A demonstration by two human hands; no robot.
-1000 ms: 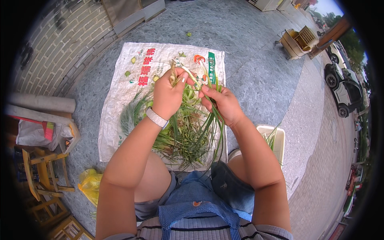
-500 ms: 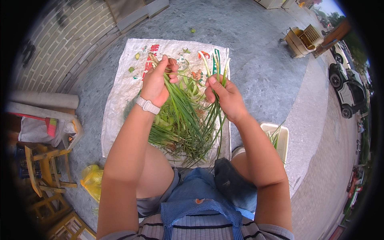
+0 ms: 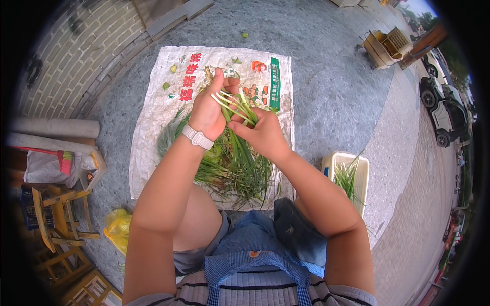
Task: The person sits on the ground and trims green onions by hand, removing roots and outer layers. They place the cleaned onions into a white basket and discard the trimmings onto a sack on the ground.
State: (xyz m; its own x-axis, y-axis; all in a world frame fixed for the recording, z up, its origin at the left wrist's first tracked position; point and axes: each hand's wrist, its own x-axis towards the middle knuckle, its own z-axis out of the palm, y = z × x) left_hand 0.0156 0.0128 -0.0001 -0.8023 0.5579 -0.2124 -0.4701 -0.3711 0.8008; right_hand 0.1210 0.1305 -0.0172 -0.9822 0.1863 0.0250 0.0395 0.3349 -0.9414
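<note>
Head view: your right hand (image 3: 259,131) clamps slender, white-ended green stalks (image 3: 244,109); your left hand (image 3: 208,111) grips a brown-rooted green bunch (image 3: 208,74), above a white woven sheet (image 3: 148,135).

Soft, even daylight; shadows faint; sky (image 3: 421,8) bright; fisheye bends edges; corners black.

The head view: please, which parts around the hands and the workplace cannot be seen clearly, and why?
All in the head view:
- Green stalks: the left hand partly hides them.
- Right hand: some fingers hidden by the hand itself.
- Pile of greens: stalks overlap, so cannot be counted.
- White basket: right forearm covers its lower corner.
- Yellow bag: its plastic hides any contents.
</note>
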